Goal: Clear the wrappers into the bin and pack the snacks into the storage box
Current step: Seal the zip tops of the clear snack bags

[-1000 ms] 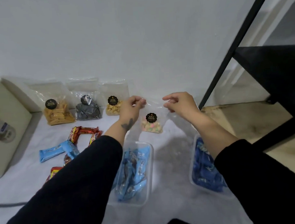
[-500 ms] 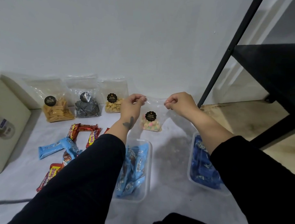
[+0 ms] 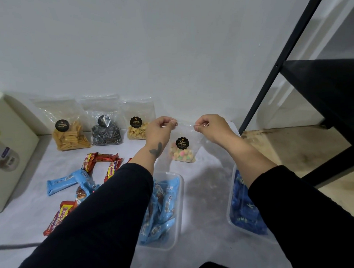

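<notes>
The left hand and right hand each pinch a top corner of the clear biscuit bag, which hangs between and below them, above the white surface. Against the wall stand 3 more snack bags. 2 clear tubs hold blue packets.

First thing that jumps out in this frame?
Both hands at centre: the left hand and right hand pinch the top corners of a clear bag of pastel biscuits, held up in front of the wall. Below sit two clear tubs: one of light blue packets, one of dark blue packets. Three more snack bags lean on the wall at left.
</notes>
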